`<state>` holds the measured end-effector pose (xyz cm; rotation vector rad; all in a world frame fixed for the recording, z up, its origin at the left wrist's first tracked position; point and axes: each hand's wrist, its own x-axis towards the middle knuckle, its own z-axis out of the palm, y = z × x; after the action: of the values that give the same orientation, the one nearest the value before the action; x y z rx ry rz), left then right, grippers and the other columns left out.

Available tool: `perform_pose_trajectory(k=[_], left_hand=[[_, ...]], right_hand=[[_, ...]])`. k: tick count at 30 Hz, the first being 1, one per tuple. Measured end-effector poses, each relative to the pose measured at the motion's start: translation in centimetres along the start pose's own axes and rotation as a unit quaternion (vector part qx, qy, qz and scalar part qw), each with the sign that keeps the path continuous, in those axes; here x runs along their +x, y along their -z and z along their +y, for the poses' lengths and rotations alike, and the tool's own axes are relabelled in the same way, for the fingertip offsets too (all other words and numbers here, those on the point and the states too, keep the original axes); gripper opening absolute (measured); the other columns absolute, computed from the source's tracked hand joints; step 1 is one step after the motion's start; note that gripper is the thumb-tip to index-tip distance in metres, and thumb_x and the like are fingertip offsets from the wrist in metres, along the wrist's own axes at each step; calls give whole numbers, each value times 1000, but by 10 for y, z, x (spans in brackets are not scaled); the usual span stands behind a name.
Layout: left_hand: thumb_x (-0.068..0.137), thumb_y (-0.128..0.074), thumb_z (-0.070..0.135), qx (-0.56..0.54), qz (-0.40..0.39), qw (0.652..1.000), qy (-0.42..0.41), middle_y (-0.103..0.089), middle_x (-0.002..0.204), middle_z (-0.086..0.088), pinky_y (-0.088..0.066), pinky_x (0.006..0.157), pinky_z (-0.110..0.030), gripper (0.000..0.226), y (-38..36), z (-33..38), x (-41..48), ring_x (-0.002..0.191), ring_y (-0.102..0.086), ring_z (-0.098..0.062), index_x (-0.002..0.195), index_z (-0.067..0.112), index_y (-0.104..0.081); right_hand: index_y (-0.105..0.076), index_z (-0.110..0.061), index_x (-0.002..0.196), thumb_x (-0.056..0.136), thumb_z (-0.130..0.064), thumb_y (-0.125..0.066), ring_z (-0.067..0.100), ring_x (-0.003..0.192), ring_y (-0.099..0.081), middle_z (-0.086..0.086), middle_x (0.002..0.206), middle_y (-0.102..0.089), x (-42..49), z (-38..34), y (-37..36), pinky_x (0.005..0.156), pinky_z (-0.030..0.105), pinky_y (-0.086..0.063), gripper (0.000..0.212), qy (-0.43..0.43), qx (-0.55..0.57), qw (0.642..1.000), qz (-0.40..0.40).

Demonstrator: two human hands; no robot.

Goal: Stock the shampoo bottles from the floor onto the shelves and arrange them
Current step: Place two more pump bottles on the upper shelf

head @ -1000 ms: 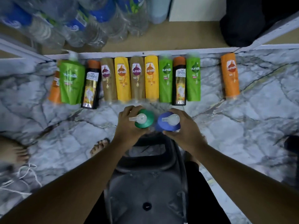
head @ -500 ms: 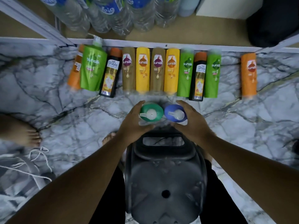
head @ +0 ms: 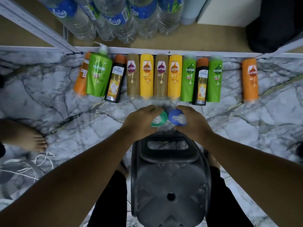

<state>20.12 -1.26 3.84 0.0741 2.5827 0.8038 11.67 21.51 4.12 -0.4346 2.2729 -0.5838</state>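
Note:
My left hand (head: 141,121) grips a green pump bottle (head: 159,119) and my right hand (head: 193,122) grips a blue pump bottle (head: 176,117); the two bottles touch side by side, seen from above over the marble floor. Beyond them several shampoo bottles lie in a row (head: 147,77) on the floor against the bottom shelf's white edge (head: 180,50): orange, green, black, tan and yellow ones. One orange bottle (head: 250,79) lies apart at the right.
A dark plastic stool (head: 170,177) stands below my hands, between my legs. Large water bottles (head: 114,18) fill the bottom shelf, with a black bag (head: 275,23) at its right. A bare foot (head: 24,136) and white cord (head: 37,161) are at the left.
Both hands have moved forward with the pump bottles, closer to the row, and pressed the two bottles together. My view has shifted toward the shelf.

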Motion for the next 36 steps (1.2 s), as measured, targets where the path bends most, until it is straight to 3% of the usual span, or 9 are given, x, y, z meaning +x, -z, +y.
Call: perform_pose_trajectory(k=[5,10,15,18,25,29,32,33,36], left_hand=[[77,-78,30,67,-9,998,7,-59,117,-7,-58,69,-45,72,0,7,5,95,-63,-31,141,21,-47],[71,-77,28,73,11,997,38,-60,99,-12,-51,57,-38,61,12,24,-8,75,-63,-36,126,16,-54],[66,-76,30,26,84,994,65,-63,101,-6,-53,55,-38,60,58,56,-39,77,-62,-32,118,23,-46],[64,-77,31,12,127,990,55,-65,107,-1,-54,57,-36,60,114,87,-64,84,-63,-29,116,26,-47],[60,-77,38,-5,204,979,-5,-68,108,6,-55,67,-31,62,276,167,-118,90,-64,-19,116,29,-54],[58,-76,39,-13,235,971,-30,-66,103,9,-49,70,-24,63,373,218,-153,88,-60,-12,117,34,-54],[61,-76,46,-46,250,966,-42,-65,109,13,-53,74,-30,66,448,255,-183,94,-63,-13,121,43,-47],[62,-77,46,-55,255,964,-57,-65,110,13,-54,75,-33,66,473,267,-191,95,-64,-14,121,44,-47],[63,-81,44,-84,272,955,-83,-63,116,18,-56,81,-38,68,544,303,-213,101,-64,-8,122,45,-47]], right_hand=[[-54,-22,136,68,-25,-86,28,105,-61,3,125,-63,-1,-7,4,87,31,-47,75,-22,0,1000,15],[-58,-25,130,67,-27,-84,24,100,-62,0,118,-66,-20,-19,18,79,26,-43,69,-21,20,999,30],[-53,-36,126,68,-27,-83,15,93,-63,-16,108,-65,-64,-57,60,79,29,-52,66,-42,103,991,76],[-51,-42,121,68,-27,-83,5,94,-62,-24,105,-64,-103,-95,103,74,21,-50,64,-52,151,981,107],[-53,-46,119,65,-28,-83,5,103,-58,-13,115,-57,-187,-193,218,80,22,-49,64,10,188,970,152],[-57,-47,118,61,-45,-76,6,106,-58,-14,114,-60,-230,-254,291,82,21,-48,59,88,192,959,190],[-58,-48,116,61,-37,-81,5,108,-56,-21,113,-60,-264,-300,348,84,12,-44,60,138,212,941,223],[-57,-46,116,63,-31,-85,6,108,-58,-20,114,-59,-275,-314,368,83,13,-45,62,154,213,937,230],[-52,-43,117,68,-25,-89,10,108,-60,-17,119,-61,-302,-353,422,85,34,-52,64,193,227,922,247]])
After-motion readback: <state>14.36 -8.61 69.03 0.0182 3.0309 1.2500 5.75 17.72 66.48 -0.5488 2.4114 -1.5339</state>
